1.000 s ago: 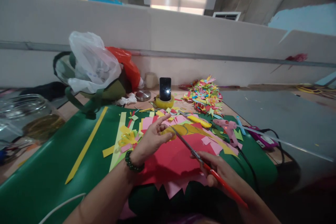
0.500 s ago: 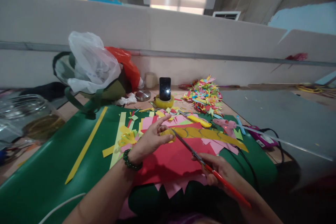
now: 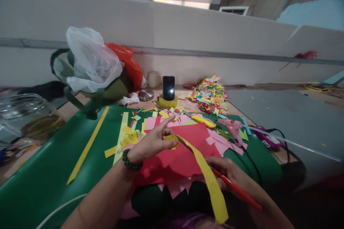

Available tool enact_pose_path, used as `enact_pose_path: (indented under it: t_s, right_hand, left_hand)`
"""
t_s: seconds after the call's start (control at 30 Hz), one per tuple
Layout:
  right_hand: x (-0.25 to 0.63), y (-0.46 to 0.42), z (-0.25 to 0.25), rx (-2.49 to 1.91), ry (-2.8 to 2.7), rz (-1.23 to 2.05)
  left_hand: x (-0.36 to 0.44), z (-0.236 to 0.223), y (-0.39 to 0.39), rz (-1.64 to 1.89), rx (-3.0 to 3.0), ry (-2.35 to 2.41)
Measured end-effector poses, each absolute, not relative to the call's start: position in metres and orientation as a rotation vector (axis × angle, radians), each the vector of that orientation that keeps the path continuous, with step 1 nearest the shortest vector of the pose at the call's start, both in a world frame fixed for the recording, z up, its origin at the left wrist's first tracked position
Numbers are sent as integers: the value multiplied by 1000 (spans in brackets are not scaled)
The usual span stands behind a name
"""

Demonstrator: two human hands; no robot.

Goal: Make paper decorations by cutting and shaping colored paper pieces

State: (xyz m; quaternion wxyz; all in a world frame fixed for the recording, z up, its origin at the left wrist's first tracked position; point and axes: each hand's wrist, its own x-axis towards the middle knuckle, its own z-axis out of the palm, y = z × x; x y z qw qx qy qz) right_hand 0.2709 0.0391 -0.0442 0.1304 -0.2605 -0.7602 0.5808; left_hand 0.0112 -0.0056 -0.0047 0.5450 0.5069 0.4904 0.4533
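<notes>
My left hand, a dark green bead bracelet on its wrist, pinches one end of a yellow paper strip between thumb and fingers, with the index finger stretched out. From there the strip curves down to the right, its far end hanging low in front of my body. My right hand is closed around red-handled scissors. Their blades are mostly hidden behind the strip, so I cannot tell how far they are spread. Below both hands lies a red paper sheet on top of pink sheets.
A pink glue gun, a yellow cutter knife and paper scraps lie on the green mat. Behind are a phone on a tape roll and a heap of paper flowers. Bags stand back left.
The yellow strip has swung from lying out to the right over the sheet to hanging down toward me, now across the scissors' blades. Both hands keep their hold; the view has tilted slightly.
</notes>
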Motion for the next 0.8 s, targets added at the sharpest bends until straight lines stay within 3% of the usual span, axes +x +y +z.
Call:
enact_pose_path:
  t_s: [0.43,0.67,0.8]
  right_hand:
    - [275,46,-41,-868,-2271,1740]
    - [254,59,-33,-872,-2305,1564]
    - [245,59,-36,-894,-2210,1691]
  left_hand:
    - [6,-7,-4,875,1485,1330]
    - [-2,-10,7,980,1530,1389]
    - [-4,-13,9,979,1414,1354]
